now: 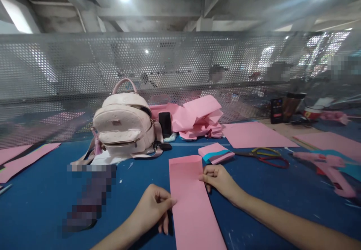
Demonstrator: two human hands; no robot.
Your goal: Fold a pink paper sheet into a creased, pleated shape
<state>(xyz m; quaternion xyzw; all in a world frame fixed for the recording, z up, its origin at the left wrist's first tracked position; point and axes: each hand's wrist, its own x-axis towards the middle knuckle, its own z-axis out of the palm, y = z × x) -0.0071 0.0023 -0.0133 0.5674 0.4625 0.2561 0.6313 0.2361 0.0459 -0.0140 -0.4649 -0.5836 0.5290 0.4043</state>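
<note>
When followed from left to right across the blue tabletop [248, 212], first a slim pale rod [5, 189], then pink sheets [31, 163] with a dark strip between them. Next, a dark object [90, 197], pixelated and beyond identification. Behind it, in front of the perforated metal panel [169, 65], a cream backpack [121, 122] with top handle, pink tassel and zipped front pocket.

At lower centre, left hand [152, 208]: closed in a pinch on the left long edge of a pink paper strip [191, 208], thumb on top, other fingers curled beside the edge. Farther back, just beside the backpack, a dark-screened phone [165, 125], upright. Between both hands, the strip itself: lengthwise from the near edge of view toward the panel, far end apparently curled over. Beyond it, a heap of crumpled pink paper [200, 116].

Beside the strip's far end, a small folded pink piece [216, 152] with a bright blue band. Just in front, right hand [222, 182]: closed in a pinch on the right long edge, thumb uppermost, nearer the far end than the left.

Farther right, scissors [258, 154] with yellow and red handles, blades toward the folded piece; behind them, a flat pink sheet [256, 134]. Toward the rear, a second phone [276, 111], lit and upright, a brown cup [292, 106] and a red-and-white container [311, 112]. At far right, a pink glue gun [328, 163], flat on its side.
</note>
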